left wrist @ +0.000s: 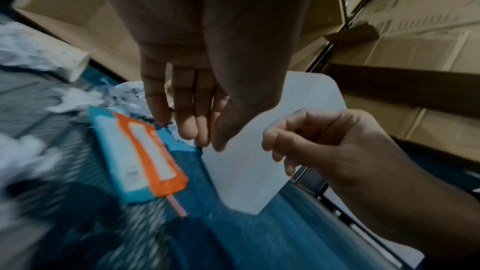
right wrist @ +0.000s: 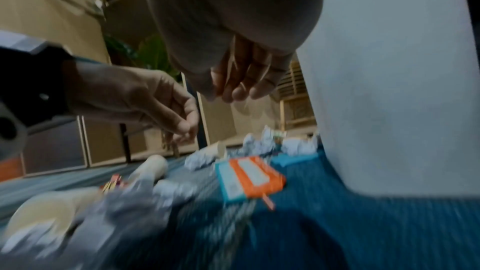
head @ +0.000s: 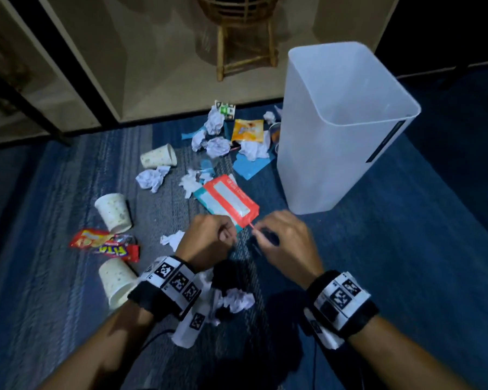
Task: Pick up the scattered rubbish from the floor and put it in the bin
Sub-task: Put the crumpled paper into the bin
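Note:
A tall white bin [head: 335, 136] stands on the blue carpet at the right, also seen in the wrist views [left wrist: 246, 171] [right wrist: 389, 89]. An orange-and-teal wrapper [head: 231, 204] [left wrist: 145, 157] [right wrist: 249, 176] lies flat just left of its base, with a thin red straw [head: 251, 226] [left wrist: 176, 204] poking out from its near corner. My left hand [head: 226, 235] [left wrist: 197, 130] hovers over that corner, fingers hanging down, holding nothing. My right hand [head: 261, 235] [right wrist: 239, 89] hovers close beside it, fingers loosely curled and empty.
Several paper cups [head: 114, 212] and red snack wrappers [head: 104, 243] lie at the left. Crumpled paper balls [head: 237, 301] sit under my wrists and further back [head: 217, 146]. An orange packet [head: 247, 130] and blue paper [head: 251, 166] lie behind the wrapper. A rattan stool [head: 245, 38] stands beyond.

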Demonstrator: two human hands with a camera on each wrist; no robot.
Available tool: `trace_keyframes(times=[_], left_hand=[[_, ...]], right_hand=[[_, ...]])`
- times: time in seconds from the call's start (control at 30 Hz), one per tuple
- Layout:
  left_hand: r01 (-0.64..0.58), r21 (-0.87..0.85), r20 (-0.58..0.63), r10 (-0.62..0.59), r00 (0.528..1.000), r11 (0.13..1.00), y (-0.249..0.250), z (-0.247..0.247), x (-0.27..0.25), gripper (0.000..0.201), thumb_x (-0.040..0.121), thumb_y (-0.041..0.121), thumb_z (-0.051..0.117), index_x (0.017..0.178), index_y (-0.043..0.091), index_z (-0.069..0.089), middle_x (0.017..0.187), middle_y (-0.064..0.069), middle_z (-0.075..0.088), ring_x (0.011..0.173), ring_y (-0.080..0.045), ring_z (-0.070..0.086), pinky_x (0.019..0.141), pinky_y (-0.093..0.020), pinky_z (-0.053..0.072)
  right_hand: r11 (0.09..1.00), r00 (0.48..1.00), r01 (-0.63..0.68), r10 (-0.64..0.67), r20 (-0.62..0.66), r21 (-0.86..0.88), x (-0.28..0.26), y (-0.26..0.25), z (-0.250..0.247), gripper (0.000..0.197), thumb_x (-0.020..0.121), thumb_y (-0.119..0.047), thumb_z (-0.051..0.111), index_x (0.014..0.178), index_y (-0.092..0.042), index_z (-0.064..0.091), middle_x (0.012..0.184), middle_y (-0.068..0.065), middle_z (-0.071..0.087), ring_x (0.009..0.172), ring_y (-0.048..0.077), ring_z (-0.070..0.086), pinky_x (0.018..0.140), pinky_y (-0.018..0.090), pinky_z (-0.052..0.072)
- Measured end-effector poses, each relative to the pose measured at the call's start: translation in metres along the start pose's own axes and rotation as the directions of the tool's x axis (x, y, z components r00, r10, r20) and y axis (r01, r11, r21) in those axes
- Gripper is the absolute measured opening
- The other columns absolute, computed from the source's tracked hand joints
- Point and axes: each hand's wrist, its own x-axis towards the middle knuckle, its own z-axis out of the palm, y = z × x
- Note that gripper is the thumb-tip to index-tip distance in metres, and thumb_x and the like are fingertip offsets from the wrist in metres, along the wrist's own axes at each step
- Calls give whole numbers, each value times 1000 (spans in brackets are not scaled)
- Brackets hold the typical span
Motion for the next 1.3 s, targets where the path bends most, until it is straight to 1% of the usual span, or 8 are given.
trace_keyframes(times=[0.1, 0.23, 0.4, 0.53, 0.63, 0.9, 1.13, 1.3], left_hand=[[-32, 99, 84, 23, 996, 995, -21, 13, -20, 8, 68, 12, 74, 70, 19, 70, 72, 2, 71, 71, -22, 67, 65, -25, 49], [40, 125, 127, -56, 990, 991, -34, 24, -47, 20, 68, 27, 81, 85, 21, 72, 87, 2, 71, 84, -20, 67, 75, -32, 53], [-98, 285, 345, -6, 939, 954, -35, 43, -70, 47, 65, 43, 79, 107, 28, 67, 109, 4, 64, 103, -23, 62, 80, -35, 51], [-181, 505, 470, -93, 878, 844, -34, 55, -78, 67, 67, 43, 79, 126, 26, 54, 124, 0, 55, 103, -30, 63, 76, -36, 49], [-187, 590, 417, -98, 904, 786, -34, 61, -81, 48, 85, 32, 62, 130, 21, 51, 129, -4, 53, 98, -35, 64, 73, -39, 51], [-174, 439, 372, -2, 928, 882, -36, 53, -75, 28, 85, 13, 54, 111, 11, 61, 114, -12, 60, 107, -36, 60, 78, -44, 49], [-156, 650, 398, -158, 904, 744, -46, 58, -72, 30, 94, 20, 51, 124, 19, 54, 126, -3, 54, 117, -27, 57, 80, -40, 51], [-175, 591, 418, -113, 901, 788, -51, 54, -66, 27, 92, 12, 49, 118, 15, 58, 122, -7, 57, 114, -31, 58, 85, -43, 51]], right_hand=[[999, 986, -34, 33, 162, 3, -35, 6, 31, 7, 85, -24, 72, 84, -18, 69, 82, -3, 64, 78, 21, 61, 64, 36, 53], [999, 911, -51, 49, 409, -7, -68, 8, 61, 36, 74, -42, 77, 98, -15, 73, 94, 4, 69, 90, 27, 65, 77, 34, 55], [998, 810, -67, 62, 584, -13, -84, 8, 79, 66, 56, -52, 88, 105, -12, 68, 101, 5, 64, 98, 30, 60, 79, 37, 52], [999, 836, -1, 20, 549, -35, -88, 3, 86, 52, 60, -33, 88, 101, -9, 67, 98, 10, 61, 95, 35, 60, 74, 43, 55], [1000, 876, 2, 10, 481, -24, -88, 3, 88, 37, 64, -21, 83, 96, -9, 67, 93, 9, 62, 92, 35, 61, 71, 42, 57], [994, 917, -80, 103, 385, -75, -84, 11, 70, 30, 65, -25, 84, 89, -15, 68, 88, 4, 63, 85, 28, 63, 70, 33, 50], [980, 911, -168, 197, 363, -110, -74, 15, 49, 35, 79, -31, 74, 107, -12, 67, 101, 6, 65, 99, 31, 62, 77, 40, 54], [980, 917, -180, 200, 344, -89, -71, 15, 45, 37, 80, -31, 72, 112, -12, 67, 103, 5, 65, 100, 30, 62, 77, 40, 52]])
